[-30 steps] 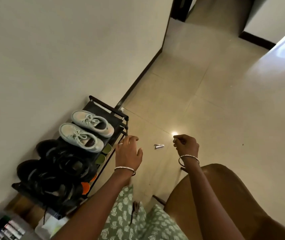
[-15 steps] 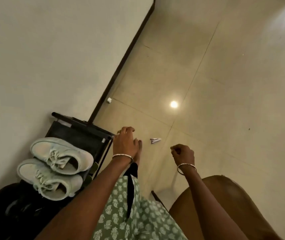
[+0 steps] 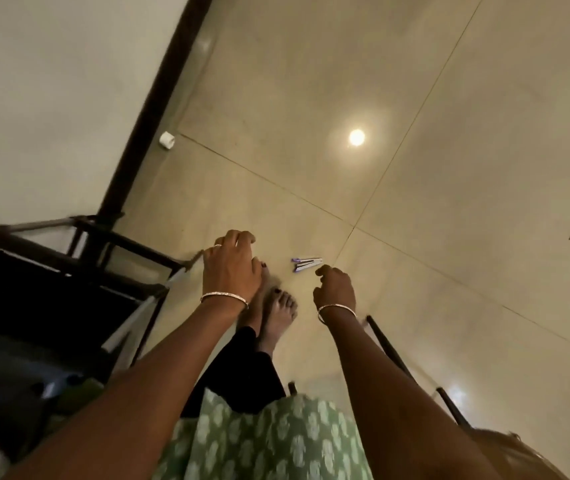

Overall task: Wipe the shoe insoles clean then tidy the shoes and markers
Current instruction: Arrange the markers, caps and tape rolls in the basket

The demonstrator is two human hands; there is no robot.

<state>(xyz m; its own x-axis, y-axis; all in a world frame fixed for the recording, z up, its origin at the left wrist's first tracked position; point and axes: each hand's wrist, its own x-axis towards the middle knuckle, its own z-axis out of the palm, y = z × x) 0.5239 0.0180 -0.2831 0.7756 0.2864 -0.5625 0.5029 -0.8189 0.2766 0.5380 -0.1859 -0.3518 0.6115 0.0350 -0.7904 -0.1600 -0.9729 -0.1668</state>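
– Purple and white on pale tile: what lies there?
– Probably two markers (image 3: 307, 264), flat on the glossy floor (image 3: 449, 168), just beyond the person's bare feet (image 3: 280, 306). They are too small to be sure.
– And the hands?
– The left hand (image 3: 231, 271) hangs over the toes, fingers loosely bent, holding nothing. The right hand (image 3: 335, 289) hovers near the markers, fingers curled under; whether it holds anything, I cannot tell.
– How would the markers handle?
– Light, stiff, smooth plastic, I judge, and apt to roll on tile. Pinch across the barrels, not the caps. A dark shoe rack (image 3: 51, 292) stands to the left, blurred; no shoes show.
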